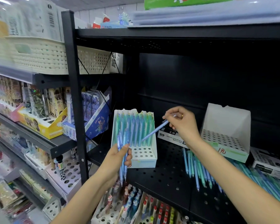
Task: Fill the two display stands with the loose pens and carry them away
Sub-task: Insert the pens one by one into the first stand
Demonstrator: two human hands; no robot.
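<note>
Right hand [183, 122]: pinches a blue pen [153, 131], tip angled down over the left stand's [149, 159] filled rows.
Left hand [118, 159]: curled round a bundle of pens [123, 152], just in front of that stand.
Left stand: back rows full, front holes bare.
Right stand [225, 141]: beyond the right wrist, apparently empty.
Loose pens [199, 172]: on the black shelf [160, 180] under the right forearm.
</note>
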